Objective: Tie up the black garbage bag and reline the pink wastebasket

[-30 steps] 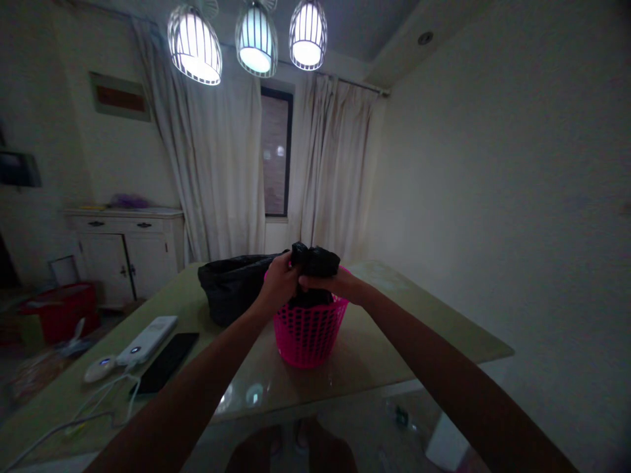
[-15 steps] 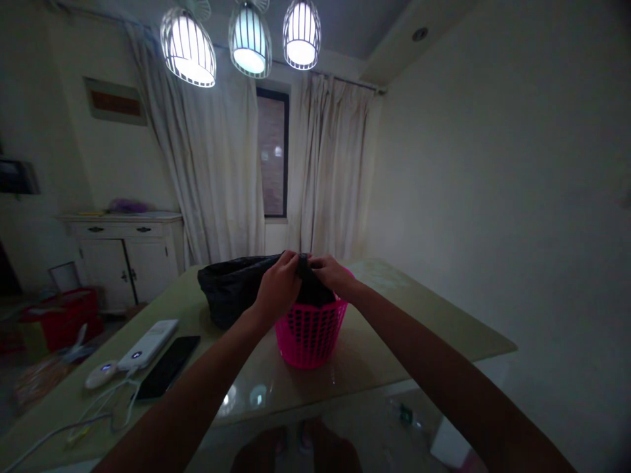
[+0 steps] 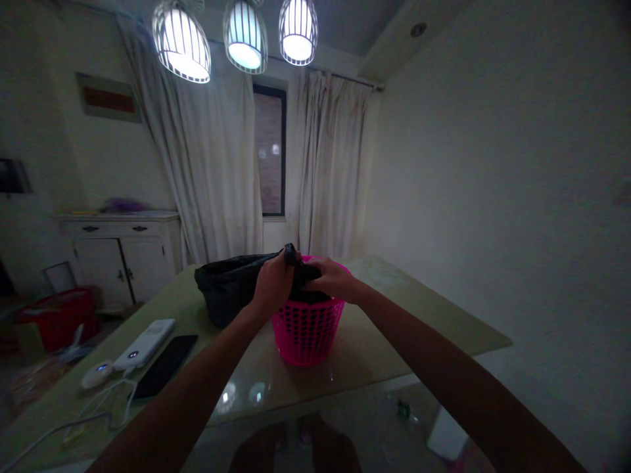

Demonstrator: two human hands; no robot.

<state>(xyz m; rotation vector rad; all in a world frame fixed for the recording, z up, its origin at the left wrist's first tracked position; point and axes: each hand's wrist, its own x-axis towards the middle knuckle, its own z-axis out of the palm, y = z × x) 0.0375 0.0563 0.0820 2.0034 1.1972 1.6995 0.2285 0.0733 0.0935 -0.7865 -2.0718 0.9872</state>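
Note:
A pink perforated basket (image 3: 305, 332) stands on the glass-topped table (image 3: 394, 328). Both my hands are over its rim, gripping a black plastic bag (image 3: 298, 272) bunched between them. My left hand (image 3: 273, 284) holds the bag at the basket's left side, with a twist of bag sticking up above its fingers. My right hand (image 3: 330, 279) holds the bag's other side over the basket's mouth. Most of the bag hangs inside the basket.
A second black bag or bundle (image 3: 224, 289) lies on the table just behind and left of the basket. At the table's left are a white power bank (image 3: 144, 343), a black phone (image 3: 165, 364) and white cables (image 3: 93, 407). A white cabinet (image 3: 118, 259) stands by the far wall.
The black bag was a larger bundle held above the basket; it is now lower and pressed into the basket. My hands have drawn closer together over the rim.

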